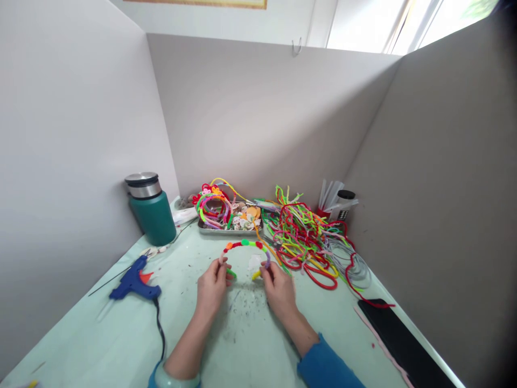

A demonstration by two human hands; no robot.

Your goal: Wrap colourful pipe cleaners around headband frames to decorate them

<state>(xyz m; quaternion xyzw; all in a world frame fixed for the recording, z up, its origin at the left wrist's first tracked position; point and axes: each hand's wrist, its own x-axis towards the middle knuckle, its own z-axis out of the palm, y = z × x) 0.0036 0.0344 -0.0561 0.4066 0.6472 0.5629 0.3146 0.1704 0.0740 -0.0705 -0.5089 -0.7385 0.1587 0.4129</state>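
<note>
Between my hands arches a headband [252, 244] wrapped in fuzzy multicoloured pipe cleaner, with orange, green and red round pieces along its top. My left hand [212, 284] pinches it near its left end, where a green tip sticks out past the fingers. On the other side my right hand [278, 287] grips the purple stretch, and a yellow end shows beside the thumb. Just behind the band is a metal tray [226, 232] holding small flower-like and round pieces, with a stack of similar colourful bands [214, 210] on its left part.
A blue glue gun [135, 283] lies at left, its cord running toward me. Behind it stands a green bottle [152, 215]. Tangled pipe cleaners [302, 231] spread at back right, near a black-lidded jar [346, 202] and glue sticks [329, 194]. A black phone-like slab [404, 342] lies right. Grey panels surround the table.
</note>
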